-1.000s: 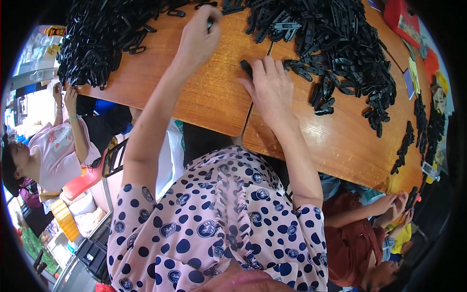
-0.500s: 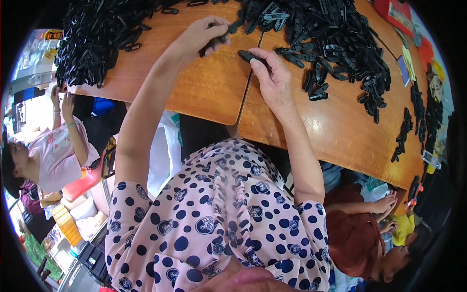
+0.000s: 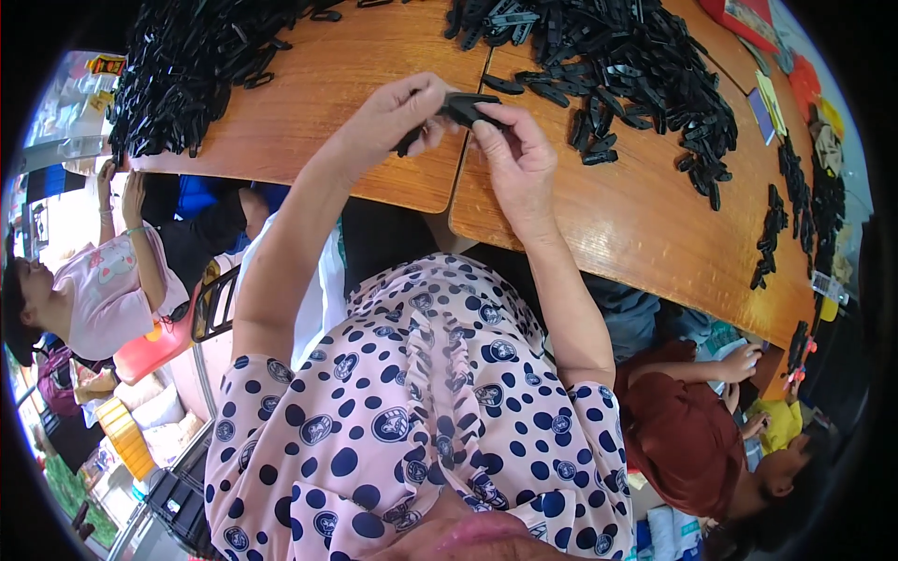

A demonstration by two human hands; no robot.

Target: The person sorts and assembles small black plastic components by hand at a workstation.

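My left hand (image 3: pixel 404 114) and my right hand (image 3: pixel 520 159) meet above the table, just left of the seam between two tabletops. Between them is a long black plastic piece (image 3: pixel 470 108), gripped from both sides. Its exact kind is hard to make out; it looks like a clip part. Under my left fingers another dark piece (image 3: pixel 409 141) shows, partly hidden by the hand. A heap of slim black plastic parts (image 3: pixel 617 65) lies beyond my right hand. To the far left rises a second heap of black parts (image 3: pixel 178 84), some shaped like open loops.
The wooden table (image 3: pixel 599 224) has a seam running toward me. Rows of linked black pieces (image 3: pixel 770 238) lie along its right side, near a red tray (image 3: pixel 739 21). One person (image 3: pixel 117 285) sits at the left, another in dark red (image 3: pixel 683 439) at the right.
My hands have come together. Half a second ago they were apart, each with black plastic in it; now both grip one piece. The view has shifted slightly.
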